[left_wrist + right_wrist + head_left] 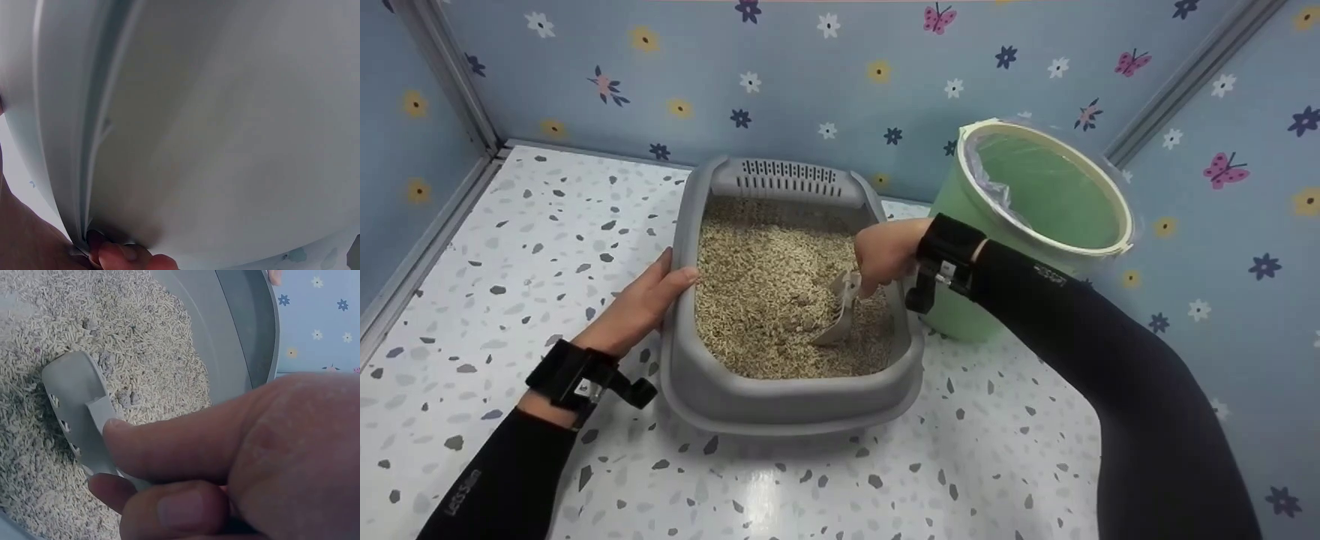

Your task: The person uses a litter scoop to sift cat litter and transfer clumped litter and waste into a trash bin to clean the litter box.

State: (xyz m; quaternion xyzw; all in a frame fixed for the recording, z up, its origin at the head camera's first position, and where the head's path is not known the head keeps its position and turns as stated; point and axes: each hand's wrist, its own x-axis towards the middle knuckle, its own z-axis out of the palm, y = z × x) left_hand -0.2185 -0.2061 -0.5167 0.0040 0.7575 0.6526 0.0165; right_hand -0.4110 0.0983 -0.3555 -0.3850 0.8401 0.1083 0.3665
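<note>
A grey litter box (795, 409) stands on the floor, filled with pale pellet litter (757, 277). My left hand (639, 306) grips its left wall, thumb over the rim. In the left wrist view, the fingers (132, 254) curl under the lip of the box (62, 112). With my right hand (885, 253) I hold a grey slotted litter scoop (838, 324) by its handle, inside the box on the right. The right wrist view shows the thumb (174, 441) along the handle and the scoop's blade (73, 391) tilted in the litter. Small darker lumps (132, 398) lie beside it.
A green bin (971, 300) with a cream rim and a clear plastic liner (994, 187) stands right of the box, behind my right forearm. Flower-patterned panels (825, 67) enclose the back and sides. The floor (547, 247) is white with grey speckles.
</note>
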